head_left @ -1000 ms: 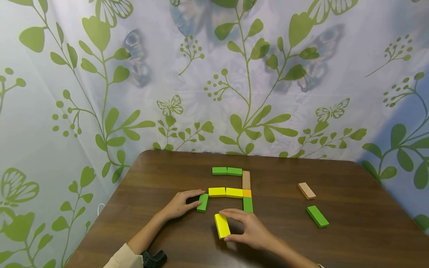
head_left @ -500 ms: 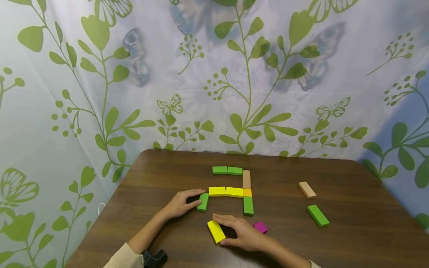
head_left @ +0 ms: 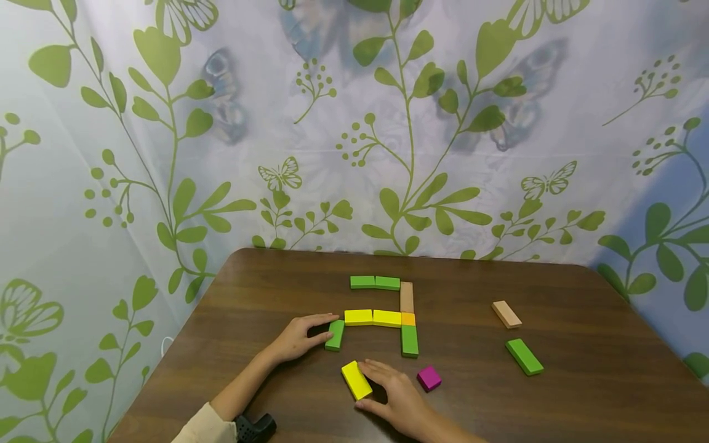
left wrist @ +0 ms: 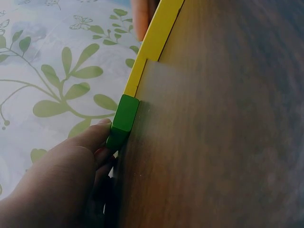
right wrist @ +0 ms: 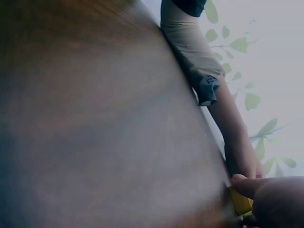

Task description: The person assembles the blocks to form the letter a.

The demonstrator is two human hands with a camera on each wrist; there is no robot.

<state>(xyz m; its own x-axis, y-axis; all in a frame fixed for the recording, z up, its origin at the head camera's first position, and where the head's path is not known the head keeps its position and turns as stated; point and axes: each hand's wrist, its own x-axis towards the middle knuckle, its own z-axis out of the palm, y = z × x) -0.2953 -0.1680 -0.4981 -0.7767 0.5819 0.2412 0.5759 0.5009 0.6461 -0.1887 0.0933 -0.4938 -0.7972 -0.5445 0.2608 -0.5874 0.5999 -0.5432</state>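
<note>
My left hand (head_left: pixel 295 338) lies on the table, thumb and fingers pinching a small green block (head_left: pixel 335 335) by its sides. In the left wrist view that green block (left wrist: pixel 124 116) meets the end of a yellow row (left wrist: pixel 156 38). My right hand (head_left: pixel 396 395) has fingertips and thumb at the ends of a yellow block (head_left: pixel 357 380), which lies slanted on the tabletop. Only a corner of this yellow block (right wrist: pixel 241 202) shows in the right wrist view, beneath the thumb. Ahead, two yellow blocks (head_left: pixel 372 318) form a row near the green one.
Two green blocks (head_left: pixel 375 282), an upright-running wooden block (head_left: pixel 407 298), an orange end (head_left: pixel 408 319) and a green block (head_left: pixel 410 341) continue the outline. A purple block (head_left: pixel 429 378) sits right of my right hand. Farther right lie a wooden block (head_left: pixel 506 314) and a green block (head_left: pixel 524 357).
The yellow block has come left and nearer, down onto the table, with my right hand. That hand has since shifted slightly, uncovering the purple block. My left hand has stayed put.
</note>
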